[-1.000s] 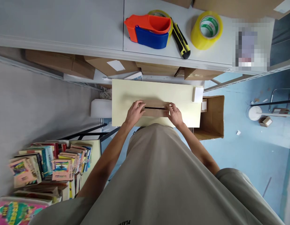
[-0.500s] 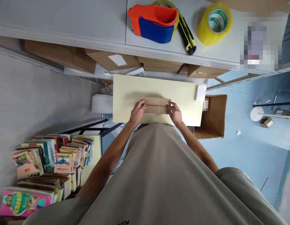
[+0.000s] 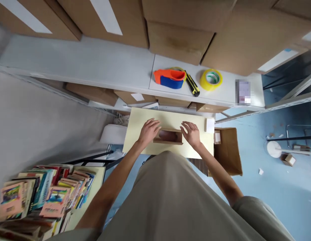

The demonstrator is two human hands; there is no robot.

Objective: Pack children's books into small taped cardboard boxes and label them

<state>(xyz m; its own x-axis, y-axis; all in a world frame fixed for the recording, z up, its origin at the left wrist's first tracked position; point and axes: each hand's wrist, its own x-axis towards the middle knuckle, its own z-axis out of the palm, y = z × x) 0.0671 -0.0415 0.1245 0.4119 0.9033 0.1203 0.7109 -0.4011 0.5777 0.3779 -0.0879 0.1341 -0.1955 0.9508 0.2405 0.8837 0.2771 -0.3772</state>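
Nearest, at the lower left, a stack of colourful paperback books [image 3: 45,197] lies on a side surface, well apart from the work. Beyond the person's beige shirt, a pale yellow rectangular tabletop [image 3: 145,118] carries a small open brown cardboard box [image 3: 168,136], its hollow showing. The left hand [image 3: 148,131] rests flat on the box's left end, fingers spread and released; the right hand [image 3: 192,134] lies likewise at the right end, fingers loose, grasping nothing. A larger open cardboard carton [image 3: 229,154] stands on the blue floor just right of the tabletop. Farther off, a grey shelf [image 3: 95,67] holds an orange-and-blue tape dispenser [image 3: 170,79], a yellow-black utility knife [image 3: 192,85] and a glossy yellow tape roll [image 3: 211,79], with big brown boxes behind
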